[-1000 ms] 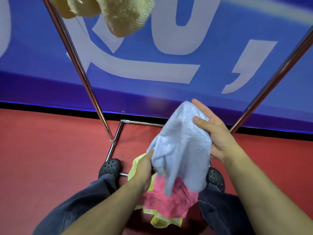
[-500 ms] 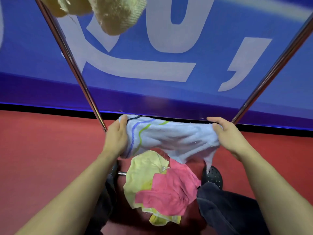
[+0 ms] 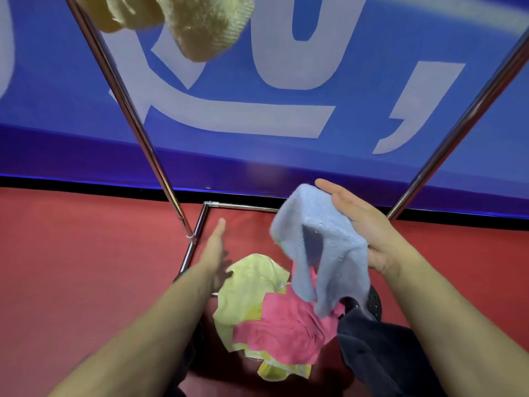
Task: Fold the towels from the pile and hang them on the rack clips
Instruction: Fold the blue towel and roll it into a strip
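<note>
Between the 2 slanted rack poles [image 3: 126,110], low over the red floor [image 3: 71,267], the right hand [image 3: 369,233] carries the light blue towel [image 3: 323,253] draped over its flat palm and straight fingers, both ends hanging down; thumb position under the cloth: cannot tell. Left hand [image 3: 213,250] is apart from the towel, fingers straight, holding nothing.

Judged step: folding of 1 towel, roughly halved, not yet hung. Next move likely needs the left hand to catch the hanging ends and square them, then lift toward the clips, which are out of view.

Pile remaining on floor: yellow towel [image 3: 249,287] with pink towel [image 3: 283,325] partly over it. 2 tan towels [image 3: 200,21] hang above at upper left. Open room lies between the poles; the rack base bar [image 3: 243,206] runs just beyond the hands.
</note>
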